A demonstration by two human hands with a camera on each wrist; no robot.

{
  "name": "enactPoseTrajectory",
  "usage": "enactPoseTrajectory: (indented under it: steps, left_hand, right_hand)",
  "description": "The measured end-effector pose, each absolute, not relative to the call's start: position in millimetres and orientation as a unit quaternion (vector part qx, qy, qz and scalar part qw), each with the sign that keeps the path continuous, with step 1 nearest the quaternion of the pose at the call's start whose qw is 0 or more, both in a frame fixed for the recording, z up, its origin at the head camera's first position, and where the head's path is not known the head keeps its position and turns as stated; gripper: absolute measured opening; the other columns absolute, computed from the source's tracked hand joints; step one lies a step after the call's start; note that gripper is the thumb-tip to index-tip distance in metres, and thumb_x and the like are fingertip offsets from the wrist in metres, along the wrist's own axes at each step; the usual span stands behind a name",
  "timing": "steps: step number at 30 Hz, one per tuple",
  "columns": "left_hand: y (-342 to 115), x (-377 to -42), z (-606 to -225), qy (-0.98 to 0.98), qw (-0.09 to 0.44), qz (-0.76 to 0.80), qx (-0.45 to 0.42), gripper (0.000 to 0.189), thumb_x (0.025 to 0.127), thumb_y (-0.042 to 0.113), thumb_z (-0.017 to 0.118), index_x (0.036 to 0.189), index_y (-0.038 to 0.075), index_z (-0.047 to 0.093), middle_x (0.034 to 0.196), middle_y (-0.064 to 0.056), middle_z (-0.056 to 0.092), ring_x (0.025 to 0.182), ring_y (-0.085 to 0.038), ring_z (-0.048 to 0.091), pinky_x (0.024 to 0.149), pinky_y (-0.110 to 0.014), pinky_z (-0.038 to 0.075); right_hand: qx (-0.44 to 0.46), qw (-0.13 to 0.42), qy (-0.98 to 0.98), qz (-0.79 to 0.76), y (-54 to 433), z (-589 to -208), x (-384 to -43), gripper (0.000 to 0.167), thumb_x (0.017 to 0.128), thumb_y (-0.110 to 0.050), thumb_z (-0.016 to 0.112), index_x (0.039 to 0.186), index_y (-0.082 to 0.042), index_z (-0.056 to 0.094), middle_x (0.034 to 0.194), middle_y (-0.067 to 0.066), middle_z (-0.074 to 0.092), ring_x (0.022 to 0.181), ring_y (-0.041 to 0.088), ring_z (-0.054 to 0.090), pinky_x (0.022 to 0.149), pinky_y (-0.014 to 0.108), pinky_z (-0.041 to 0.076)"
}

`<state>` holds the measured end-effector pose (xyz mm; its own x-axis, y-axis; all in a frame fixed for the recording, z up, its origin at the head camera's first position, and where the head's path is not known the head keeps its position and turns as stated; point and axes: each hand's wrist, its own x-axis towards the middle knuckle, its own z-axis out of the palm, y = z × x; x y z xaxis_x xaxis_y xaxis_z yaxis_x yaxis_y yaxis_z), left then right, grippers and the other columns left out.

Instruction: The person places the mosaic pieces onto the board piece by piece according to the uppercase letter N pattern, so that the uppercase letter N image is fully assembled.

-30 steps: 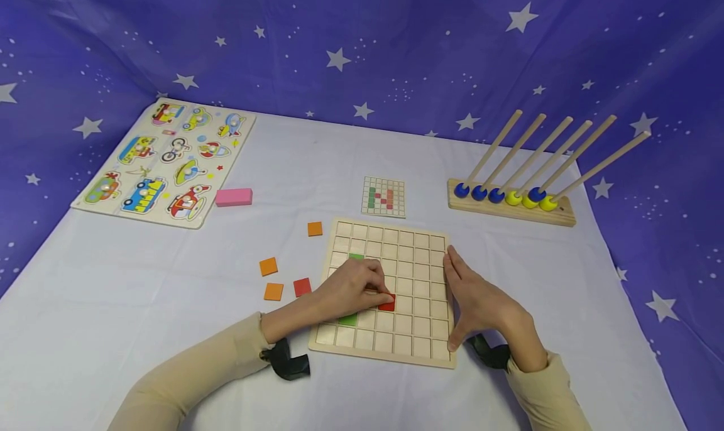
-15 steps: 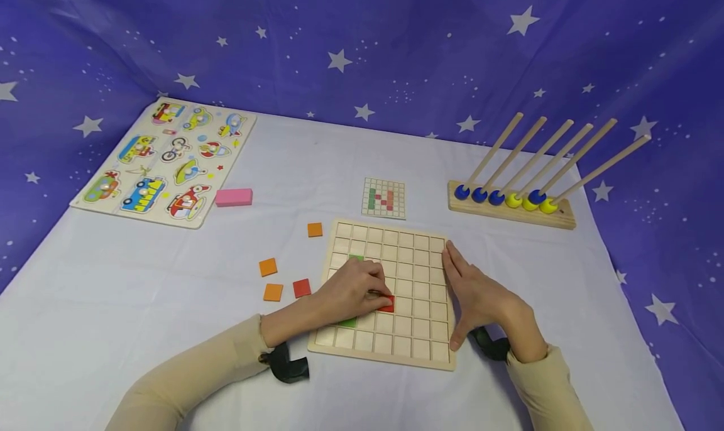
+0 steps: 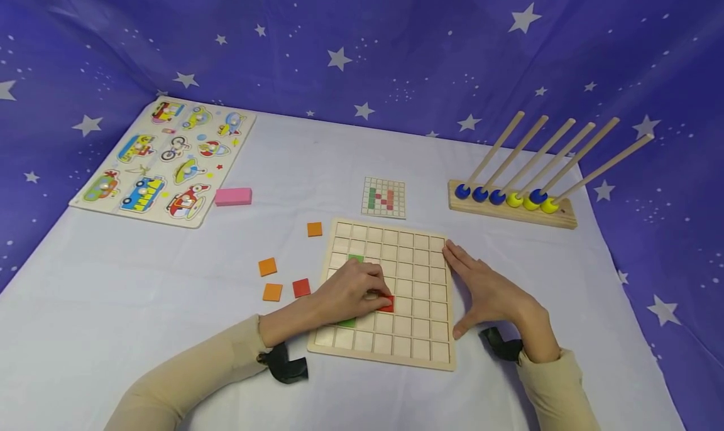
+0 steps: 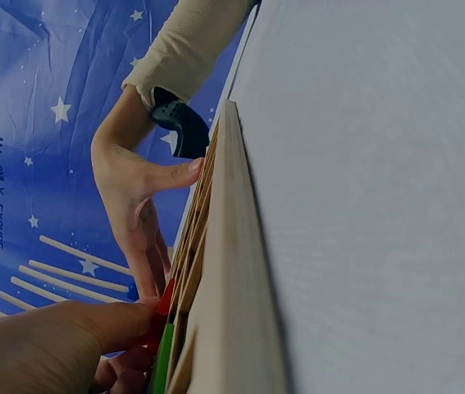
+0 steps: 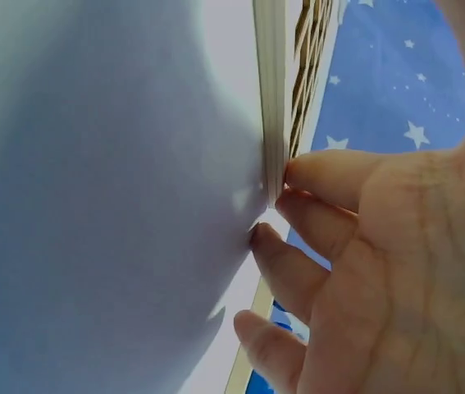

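Observation:
A pale wooden grid board (image 3: pixel 403 346) lies on the white cloth. My left hand (image 3: pixel 353 286) reaches over its left half and pinches a red square tile (image 3: pixel 388 305) at a cell near the board's middle. In the left wrist view, thumb and fingertips are on the red tile (image 4: pixel 164 304), just beside a green tile (image 4: pixel 162 357). Green tiles (image 3: pixel 347 323) also sit in the board, partly covered by that hand. My right hand (image 3: pixel 492 293) is spread along the board's right edge, fingertips at the upper side and thumb lower down; the right wrist view shows fingertips at the rim.
Left of the board lie orange tiles (image 3: pixel 268 267) and a loose red tile (image 3: pixel 301 288). Behind it is a small pattern card (image 3: pixel 369 213). A pegged bead stand (image 3: pixel 511 212) is at back right; a vehicle puzzle (image 3: pixel 164 173) and pink block (image 3: pixel 234 196) are at back left.
My right hand has swung slightly outward to the right, its thumb sliding up the board's edge. The left hand stays almost still at the red tile.

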<state>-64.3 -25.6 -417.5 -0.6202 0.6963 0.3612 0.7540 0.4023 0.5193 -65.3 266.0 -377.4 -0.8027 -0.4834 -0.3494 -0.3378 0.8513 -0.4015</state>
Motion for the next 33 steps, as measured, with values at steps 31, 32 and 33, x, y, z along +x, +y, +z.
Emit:
enactPoseTrajectory:
  steps: [31, 32, 33]
  left_hand:
    - [-130, -92, -400, -0.87, -0.003, -0.388, -0.305, 0.005, 0.08, 0.016, 0.077, 0.085, 0.013, 0.076, 0.081, 0.007, 0.068, 0.075, -0.008, 0.06, 0.069, -0.028, 0.049]
    - [-137, -92, -398, -0.875, -0.02, -0.379, -0.302, 0.008, 0.08, 0.018, 0.078, 0.085, 0.014, 0.076, 0.082, 0.008, 0.068, 0.076, -0.007, 0.059, 0.07, -0.027, 0.048]
    - [-142, -91, -396, -0.879, -0.038, -0.369, -0.299, 0.01, 0.078, 0.02, 0.079, 0.086, 0.015, 0.076, 0.083, 0.009, 0.068, 0.076, -0.008, 0.058, 0.07, -0.026, 0.047]
  right_hand:
    - [-0.214, 0.228, 0.927, -0.206, 263, -381, -60, 0.146, 0.046, -0.058, 0.088, 0.15, 0.007, 0.009, 0.161, 0.02, -0.004, 0.145, 0.045, 0.01, 0.111, 0.056, 0.024]
    - [-0.215, 0.227, 0.927, -0.207, 263, -381, -60, 0.146, 0.046, -0.058, 0.088, 0.15, 0.007, 0.009, 0.161, 0.02, -0.003, 0.145, 0.044, 0.01, 0.112, 0.056, 0.024]
    - [-0.215, 0.227, 0.927, -0.208, 264, -382, -60, 0.146, 0.046, -0.058, 0.088, 0.15, 0.007, 0.01, 0.161, 0.02, -0.003, 0.145, 0.044, 0.01, 0.112, 0.057, 0.024]
